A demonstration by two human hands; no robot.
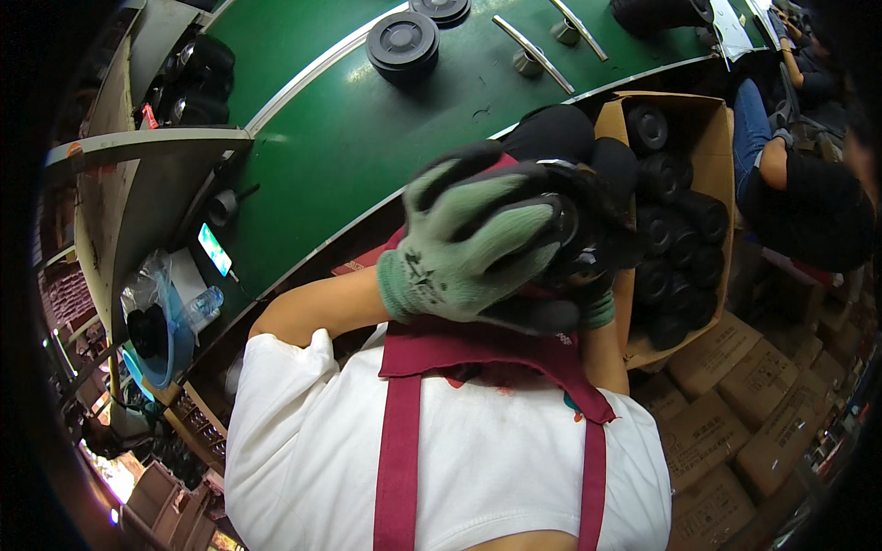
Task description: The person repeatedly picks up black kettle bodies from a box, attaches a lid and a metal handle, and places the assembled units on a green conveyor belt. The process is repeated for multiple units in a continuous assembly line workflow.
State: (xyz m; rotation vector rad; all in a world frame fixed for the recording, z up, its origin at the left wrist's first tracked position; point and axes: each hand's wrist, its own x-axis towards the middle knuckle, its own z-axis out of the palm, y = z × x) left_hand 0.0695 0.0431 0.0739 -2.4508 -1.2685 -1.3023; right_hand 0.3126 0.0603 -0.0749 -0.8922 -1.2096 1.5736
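Note:
My left hand [473,243], in a green glove with dark fingertips, is curled over a black part [574,225] with a glossy round face in front of my chest. The part's full shape is hidden behind the fingers. Of my right hand, only the green glove cuff [600,310] shows clearly, just below the black part. Its fingers are lost behind the part and my left hand. A maroon apron [496,344] hangs close beneath both hands.
A cardboard box [723,165] of black cylinders stands at my right, with closed cartons [717,422] below. Ahead, a green worktable [340,138] bears black discs [402,44] and metal bars [533,55]. A lit phone [215,250] is at left; another person [799,202] sits far right.

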